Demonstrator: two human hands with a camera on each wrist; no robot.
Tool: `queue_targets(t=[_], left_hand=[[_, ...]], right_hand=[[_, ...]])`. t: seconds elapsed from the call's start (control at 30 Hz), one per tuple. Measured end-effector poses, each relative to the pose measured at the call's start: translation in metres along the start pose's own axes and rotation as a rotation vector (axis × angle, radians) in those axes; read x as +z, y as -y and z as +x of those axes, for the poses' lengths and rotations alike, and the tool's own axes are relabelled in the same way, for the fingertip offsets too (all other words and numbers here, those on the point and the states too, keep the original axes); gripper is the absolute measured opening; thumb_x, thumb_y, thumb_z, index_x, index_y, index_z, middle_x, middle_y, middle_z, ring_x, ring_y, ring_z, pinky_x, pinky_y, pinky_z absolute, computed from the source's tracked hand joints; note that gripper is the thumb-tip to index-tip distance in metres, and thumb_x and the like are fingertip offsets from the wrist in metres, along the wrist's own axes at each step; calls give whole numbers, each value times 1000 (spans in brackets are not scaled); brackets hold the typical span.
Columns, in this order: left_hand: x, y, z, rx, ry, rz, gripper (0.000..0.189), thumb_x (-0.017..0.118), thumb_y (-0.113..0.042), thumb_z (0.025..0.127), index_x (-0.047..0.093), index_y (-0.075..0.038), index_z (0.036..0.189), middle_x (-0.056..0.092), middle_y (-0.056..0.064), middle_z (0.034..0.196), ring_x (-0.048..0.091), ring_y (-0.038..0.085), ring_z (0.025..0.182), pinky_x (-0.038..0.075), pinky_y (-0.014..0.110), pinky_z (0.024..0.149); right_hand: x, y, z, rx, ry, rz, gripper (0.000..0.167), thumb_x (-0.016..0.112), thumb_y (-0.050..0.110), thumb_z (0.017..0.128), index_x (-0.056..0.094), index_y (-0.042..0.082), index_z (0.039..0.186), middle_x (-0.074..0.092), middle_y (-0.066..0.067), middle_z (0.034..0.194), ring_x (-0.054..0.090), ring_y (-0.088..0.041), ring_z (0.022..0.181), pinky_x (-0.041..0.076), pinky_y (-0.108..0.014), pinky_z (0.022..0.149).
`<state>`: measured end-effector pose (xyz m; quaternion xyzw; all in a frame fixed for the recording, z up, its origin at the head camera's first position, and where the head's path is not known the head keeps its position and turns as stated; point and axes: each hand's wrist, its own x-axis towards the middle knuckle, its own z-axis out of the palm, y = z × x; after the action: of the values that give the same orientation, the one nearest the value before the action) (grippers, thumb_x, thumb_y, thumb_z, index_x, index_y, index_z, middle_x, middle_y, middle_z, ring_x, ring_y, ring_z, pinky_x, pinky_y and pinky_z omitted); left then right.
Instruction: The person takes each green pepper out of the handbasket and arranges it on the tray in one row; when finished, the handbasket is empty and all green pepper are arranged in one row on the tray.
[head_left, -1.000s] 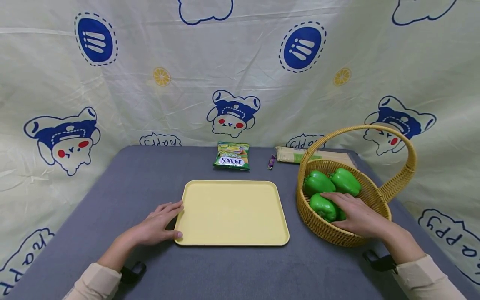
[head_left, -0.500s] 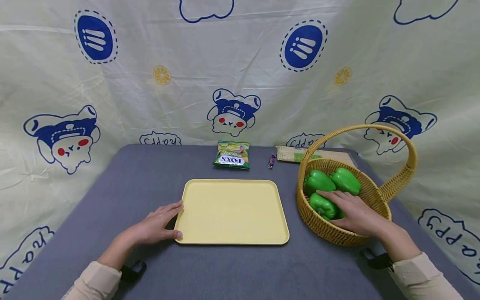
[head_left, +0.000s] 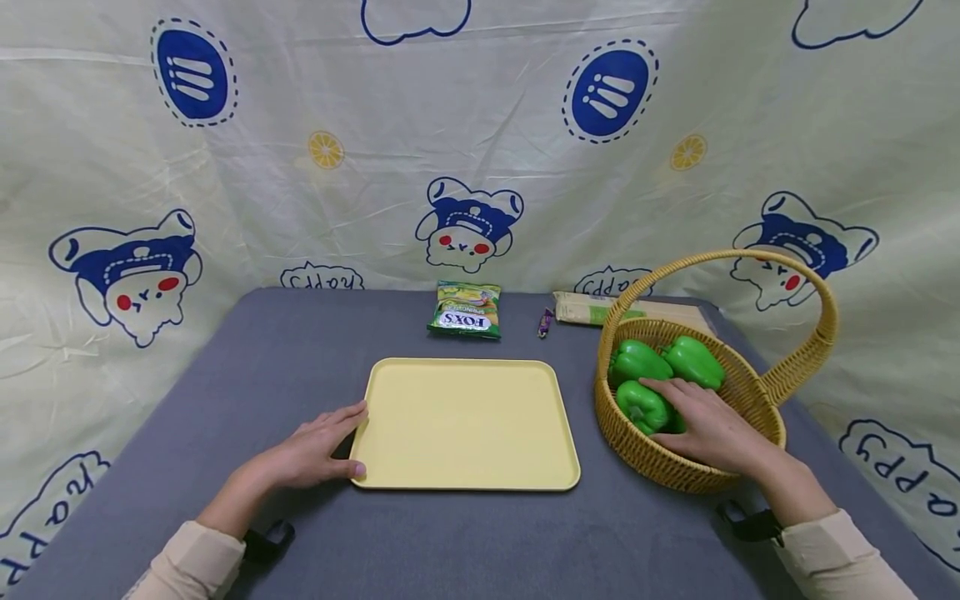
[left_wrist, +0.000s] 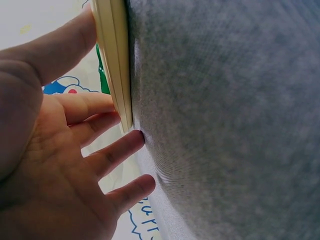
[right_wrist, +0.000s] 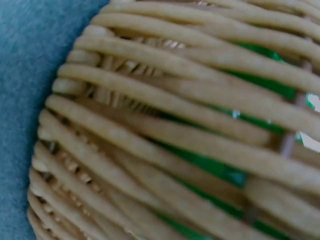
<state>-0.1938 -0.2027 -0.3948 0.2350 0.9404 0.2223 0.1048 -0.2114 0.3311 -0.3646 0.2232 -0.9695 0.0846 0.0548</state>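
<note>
As our right hand (head_left: 708, 425) curls thumb and fingers round the nearest green pepper (head_left: 641, 407), inside the basket (head_left: 637, 454) and left of our palm, we see the tray (head_left: 465, 425) farther left, our more distant left hand (head_left: 315, 450) touching its left edge, fingers extended.

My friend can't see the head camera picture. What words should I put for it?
A person's right hand grips a green pepper in a wicker basket holding more peppers. Their left hand touches the left edge of a yellow tray. A green FOX'S packet lies beyond it.
</note>
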Motion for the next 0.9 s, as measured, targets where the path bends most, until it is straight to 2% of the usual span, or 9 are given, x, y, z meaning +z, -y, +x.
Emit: queue_targets(t=[0.33,0.63,0.9], left_hand=[[0,0,0,2,8,13,85,68,-43,83,31,1,145,29,19,152,30,46,136,27,68,99],[-1,0,0,10,18,10,85,67,-44,83,31,1,145,28,19,153,30,45,136,27,69,99],[-2,0,0,10,24,19,86,67,-46,83,31,0,146,28,18,153,30,45,136,29,67,99]], right_hand=[[-1,1,0,67,3,53,74,74,40,79,45,5,137,53,-25,128,51,-43,115,40,-61,89],[-2,4,-4,54,-77,84,74,73,45,79,45,7,136,54,-21,128,52,-42,114,41,-60,89],[-12,10,-8,132,-68,139,79,69,51,80,43,4,138,49,-25,134,48,-46,118,40,-62,90]])
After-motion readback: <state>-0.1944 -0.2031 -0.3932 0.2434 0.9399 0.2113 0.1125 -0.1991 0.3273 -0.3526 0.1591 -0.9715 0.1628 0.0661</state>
